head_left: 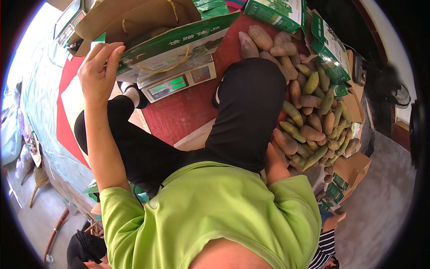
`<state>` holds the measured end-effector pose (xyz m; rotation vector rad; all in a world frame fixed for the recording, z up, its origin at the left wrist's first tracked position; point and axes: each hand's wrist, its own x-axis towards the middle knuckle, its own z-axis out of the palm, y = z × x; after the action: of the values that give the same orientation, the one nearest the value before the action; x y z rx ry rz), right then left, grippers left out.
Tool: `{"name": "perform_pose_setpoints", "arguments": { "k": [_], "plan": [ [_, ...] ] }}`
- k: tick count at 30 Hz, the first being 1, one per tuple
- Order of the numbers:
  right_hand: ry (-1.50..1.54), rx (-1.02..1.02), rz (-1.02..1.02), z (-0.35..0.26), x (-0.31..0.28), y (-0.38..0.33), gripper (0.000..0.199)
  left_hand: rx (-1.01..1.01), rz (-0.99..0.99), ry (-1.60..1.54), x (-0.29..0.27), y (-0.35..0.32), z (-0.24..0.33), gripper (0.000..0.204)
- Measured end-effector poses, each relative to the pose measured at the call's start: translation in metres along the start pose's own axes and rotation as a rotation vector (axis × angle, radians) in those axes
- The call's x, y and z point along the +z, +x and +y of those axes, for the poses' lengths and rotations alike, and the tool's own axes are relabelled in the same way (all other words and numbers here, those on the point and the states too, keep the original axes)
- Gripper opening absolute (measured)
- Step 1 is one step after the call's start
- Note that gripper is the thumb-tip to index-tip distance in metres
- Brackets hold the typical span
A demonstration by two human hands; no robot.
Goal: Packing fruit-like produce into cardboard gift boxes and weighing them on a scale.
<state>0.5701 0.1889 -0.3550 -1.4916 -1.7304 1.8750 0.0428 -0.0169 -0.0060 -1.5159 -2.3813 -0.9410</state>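
My left hand (99,74) is closed on the near left corner of a green and white cardboard carton (179,42). Its fingers curl over the top edge beside a small green tab. The carton has yellow rope handles, and its brown flap stands up at the far side. Under it is a digital scale (201,74) with a lit green display. My right forearm (275,165) goes down beside my right thigh, where the leg hides the hand. The nearest things to it are long green and brownish tubers or fruits (309,133), heaped to the right.
More green cartons (329,47) stand at the far right, by the heap. A second scale (67,32) is at the far left. Red sheeting (172,121) covers the surface in front. A broom (40,179) lies at the left. Another person's striped sleeve (327,244) shows at lower right.
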Motion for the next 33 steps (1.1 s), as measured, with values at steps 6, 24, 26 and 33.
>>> {"name": "perform_pose_setpoints", "arguments": {
  "k": [6,24,26,33],
  "plan": [
    [0.023,0.067,-0.012,0.058,0.08,-0.037,0.025,0.054,0.006,-0.029,0.002,0.002,-0.001,0.011],
    [-0.347,0.25,0.16,0.023,0.082,-0.038,0.024,0.029,-0.06,0.038,0.004,-0.004,-0.033,0.02],
    [-0.408,0.274,0.201,0.021,0.071,-0.038,0.023,0.007,-0.042,0.05,0.003,-0.004,-0.032,0.02],
    [-0.9,0.166,0.242,0.042,0.016,-0.031,0.021,0.013,-0.046,0.034,0.005,-0.003,-0.036,0.022]
  ]
}}
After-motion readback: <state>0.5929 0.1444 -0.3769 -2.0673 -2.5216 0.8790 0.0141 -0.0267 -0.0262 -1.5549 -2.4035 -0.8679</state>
